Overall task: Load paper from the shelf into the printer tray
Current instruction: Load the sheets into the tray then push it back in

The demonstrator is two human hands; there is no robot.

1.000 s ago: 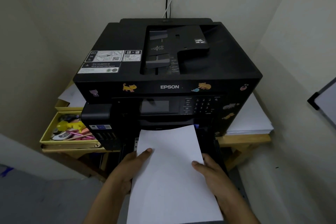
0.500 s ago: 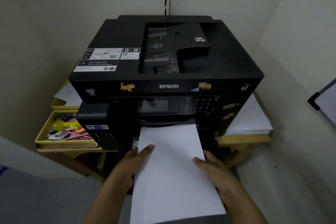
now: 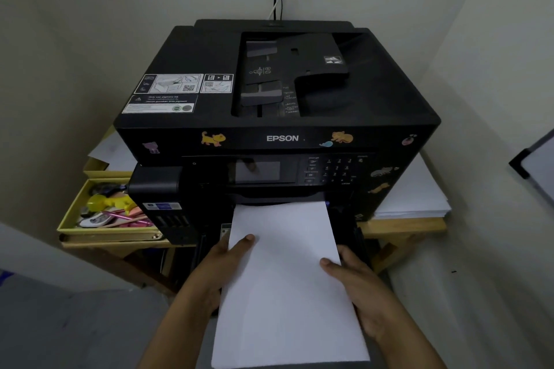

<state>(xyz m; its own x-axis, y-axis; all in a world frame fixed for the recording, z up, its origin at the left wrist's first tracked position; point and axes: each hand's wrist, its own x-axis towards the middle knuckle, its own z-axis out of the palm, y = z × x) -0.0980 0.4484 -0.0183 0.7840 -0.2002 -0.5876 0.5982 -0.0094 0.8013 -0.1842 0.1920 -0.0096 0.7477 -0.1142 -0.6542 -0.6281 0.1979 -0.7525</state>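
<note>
- Two hands on the job: left hand [image 3: 214,271] grips the left edge of the paper [image 3: 287,278], thumb on top, fingers under and out of sight.
- Right hand [image 3: 361,287] mirrors it on the right edge, thumb pressed on the top face, remaining fingers curled beneath.
- Paper is a white stack held flat and roughly level; far edge sits at the dark slot low on the front of the printer [image 3: 278,105], near edge hangs toward the person.
- Can't tell how far the far edge is inside, or whether it rides on the tray floor; tray [image 3: 349,237] shows only as dark side walls flanking the stack.
- Step in hand, my read: feeding the stack into the tray. Loading not done, most of the stack is outside.
- Next move calls for a straight, even push from both sides, stack square between the tray walls, no skew, no buckling.
- Spare paper pile [image 3: 416,198] lies on the wooden shelf [image 3: 401,226] right of the printer; yellow box [image 3: 67,219] of small stationery on the left.
</note>
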